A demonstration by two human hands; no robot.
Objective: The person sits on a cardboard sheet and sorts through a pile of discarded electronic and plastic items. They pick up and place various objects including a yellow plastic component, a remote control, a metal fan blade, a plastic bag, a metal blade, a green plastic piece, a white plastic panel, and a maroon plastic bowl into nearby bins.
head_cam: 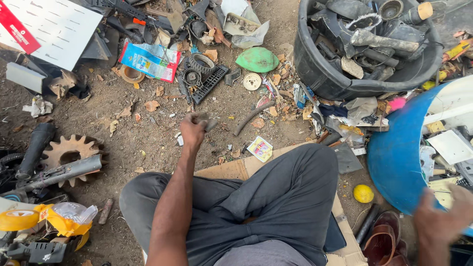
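I sit cross-legged on flattened cardboard on a dirt floor strewn with scrap. My left hand reaches forward over the dirt, fingers closed around a small dark grey piece that sticks out to the right. My right hand is blurred at the lower right, resting against the rim of a blue plastic drum piece; I cannot tell whether it grips it. A curved dark hose bit lies just right of my left hand.
A black tub full of dark plastic parts stands far right. A rusty sprocket and metal tube lie left. Also around: a green lid, a black grille with gears, a yellow ball, brown shoes.
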